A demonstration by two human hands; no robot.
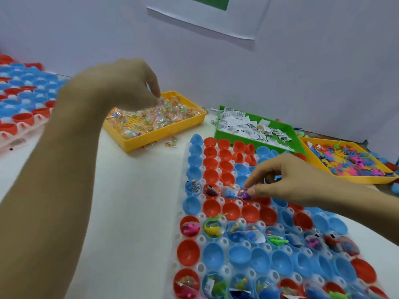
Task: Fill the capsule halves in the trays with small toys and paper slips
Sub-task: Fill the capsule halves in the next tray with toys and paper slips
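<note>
The left hand (129, 83) hung over the near-left yellow bin (155, 124) in the upper middle of the frame, fingers curled downward with the tips among the small clear packets (151, 117) of coloured beads; whether it had hold of one could not be told. The right hand (287, 182), at right of centre, pinched a purple toy (246, 195) between thumb and forefinger, low over a capsule half in the tray (259, 234) that filled the lower right. That tray held red and blue capsule halves (231, 209); a row in the lower part and the bottom row already contained toys and slips, and a few cups just left of the right hand did too. Behind the tray sat a green bin (222, 130) of paper slips (254, 128), and at the far right another yellow bin (319, 167) of bright plastic toys (354, 160). A second tray (21, 100) of capsule halves lay at the upper left. All rested on a white worktop (138, 190).
</note>
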